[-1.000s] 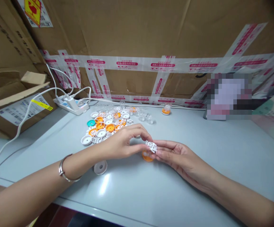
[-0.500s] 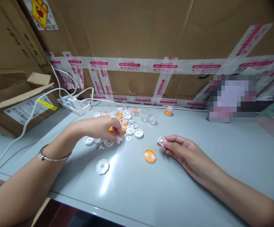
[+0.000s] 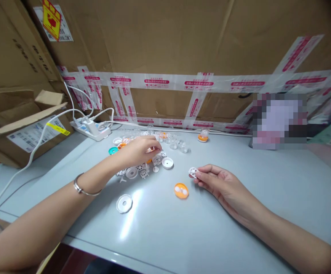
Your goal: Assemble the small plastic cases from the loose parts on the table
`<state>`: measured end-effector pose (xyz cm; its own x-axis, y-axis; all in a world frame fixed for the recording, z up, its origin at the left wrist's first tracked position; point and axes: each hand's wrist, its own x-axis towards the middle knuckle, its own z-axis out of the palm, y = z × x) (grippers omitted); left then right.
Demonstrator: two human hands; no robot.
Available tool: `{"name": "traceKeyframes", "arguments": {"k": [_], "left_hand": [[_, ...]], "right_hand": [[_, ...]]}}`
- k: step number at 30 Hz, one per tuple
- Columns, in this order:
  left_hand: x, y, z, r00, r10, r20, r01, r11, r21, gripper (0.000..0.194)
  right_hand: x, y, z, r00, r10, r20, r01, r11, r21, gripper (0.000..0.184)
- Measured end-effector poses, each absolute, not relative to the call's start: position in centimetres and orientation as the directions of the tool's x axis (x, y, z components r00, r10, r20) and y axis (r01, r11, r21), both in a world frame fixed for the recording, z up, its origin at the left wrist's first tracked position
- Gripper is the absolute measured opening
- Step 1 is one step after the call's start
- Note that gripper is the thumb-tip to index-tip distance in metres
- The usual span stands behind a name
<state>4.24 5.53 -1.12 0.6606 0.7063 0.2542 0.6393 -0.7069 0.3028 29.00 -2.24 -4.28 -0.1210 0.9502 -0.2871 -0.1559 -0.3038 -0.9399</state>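
My right hand (image 3: 221, 182) pinches a small white slotted plastic dome (image 3: 193, 172) between thumb and fingers, above the table. My left hand (image 3: 144, 149) reaches over the pile of loose parts, its fingers curled together; whatever is at the fingertips is too small to make out. Near those fingers lie a white ring cap (image 3: 167, 163), a white slotted part (image 3: 144, 174) and another white ring (image 3: 131, 172). An orange disc (image 3: 181, 190) with white round pieces in it rests left of and below my right hand. Closer to me sits a white scalloped ring (image 3: 124, 203).
Clear plastic cups (image 3: 179, 144) stand behind the pile. An orange-based piece with a clear top (image 3: 203, 135) stands at the back. To the left are a power strip (image 3: 92, 129) with white cables and an open carton (image 3: 25, 129). A large taped cardboard box (image 3: 159, 42) forms the back wall.
My left hand has moved right and slightly away over the pile, uncovering white parts and a teal ring at its left. My right hand keeps its hold on the white dome, almost still.
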Motion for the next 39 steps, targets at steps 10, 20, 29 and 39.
{"name": "traceKeyframes", "arguments": {"k": [10, 20, 29, 39], "left_hand": [[4.2, 8.5, -3.6, 0.590, 0.737, 0.329, 0.706, -0.669, 0.233, 0.019], [5.5, 8.1, -3.5, 0.495, 0.811, 0.312, 0.684, -0.585, 0.436, 0.014], [6.5, 4.0, -1.8, 0.463, 0.880, -0.103, -0.166, 0.200, 0.966, 0.012], [7.5, 1.7, -1.5, 0.611, 0.777, -0.154, -0.149, 0.304, 0.941, 0.017]], "right_hand": [[29.1, -2.2, -4.5, -0.132, 0.945, -0.299, -0.186, -0.320, -0.929, 0.023], [29.0, -2.2, -4.5, -0.143, 0.946, -0.292, -0.202, -0.317, -0.927, 0.021], [29.2, -2.2, -4.8, -0.174, 0.934, -0.313, -0.220, -0.347, -0.912, 0.016], [28.5, -2.7, -4.3, -0.201, 0.925, -0.321, -0.216, -0.362, -0.907, 0.018]]}}
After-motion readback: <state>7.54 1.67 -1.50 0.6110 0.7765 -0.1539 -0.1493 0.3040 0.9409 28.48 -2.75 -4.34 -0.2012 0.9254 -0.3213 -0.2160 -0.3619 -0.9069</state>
